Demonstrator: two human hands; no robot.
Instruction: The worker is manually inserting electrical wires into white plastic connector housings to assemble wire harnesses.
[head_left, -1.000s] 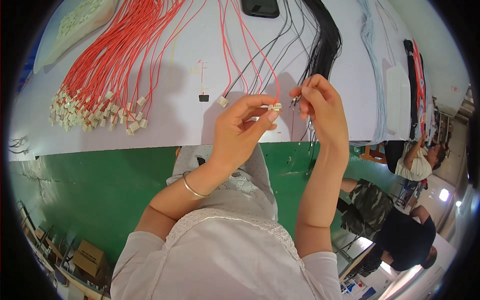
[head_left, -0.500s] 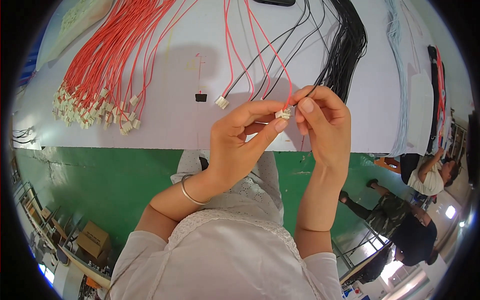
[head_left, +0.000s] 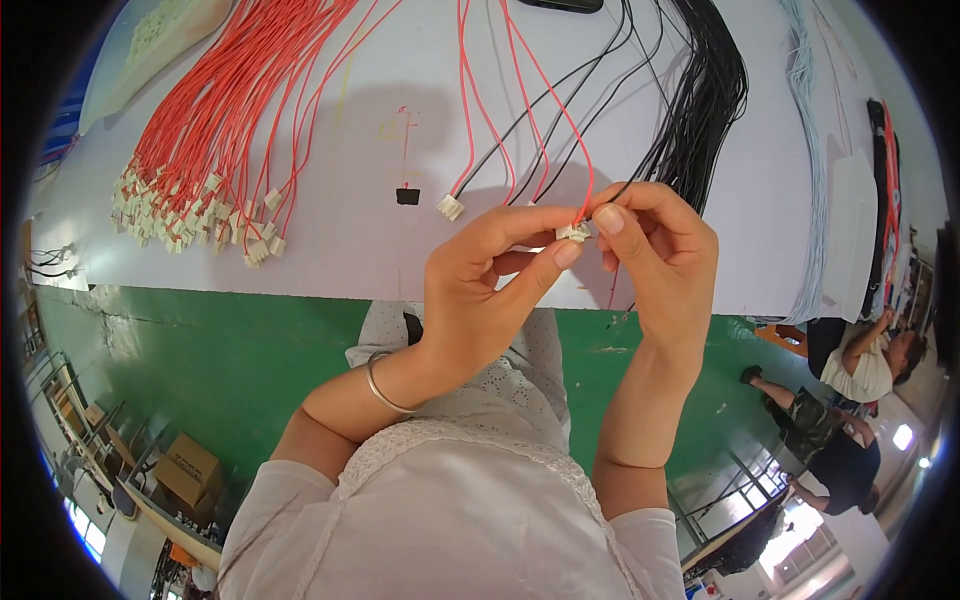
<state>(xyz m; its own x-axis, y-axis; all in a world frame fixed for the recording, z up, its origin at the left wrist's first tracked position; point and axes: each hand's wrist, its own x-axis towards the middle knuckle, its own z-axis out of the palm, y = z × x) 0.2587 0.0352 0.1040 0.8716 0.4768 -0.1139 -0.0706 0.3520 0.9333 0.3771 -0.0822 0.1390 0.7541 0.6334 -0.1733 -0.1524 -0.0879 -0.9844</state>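
Note:
A small white connector housing [head_left: 574, 233] is pinched between the thumb and forefinger of my left hand [head_left: 485, 275]. A red wire [head_left: 570, 125] runs into it from above. My right hand [head_left: 655, 245] sits just beside it, thumb and forefinger closed on the end of a black wire [head_left: 632, 177] close to the housing. Whether the black wire's tip is inside the housing is hidden by my fingers. Left of my hands, another white connector [head_left: 450, 207] with red and black wires lies on the table.
A thick bundle of red wires [head_left: 235, 90] ending in white connectors [head_left: 190, 215] spreads over the table [head_left: 340, 250] at left. Black wires [head_left: 715, 90] lie at the back right, pale blue wires [head_left: 803, 180] beyond. Two people [head_left: 840, 460] are at the far right.
The view has shifted slightly, and my right hand has turned a little. Both hands keep their pinch on the connector housing and the black wire. A person at right has moved.

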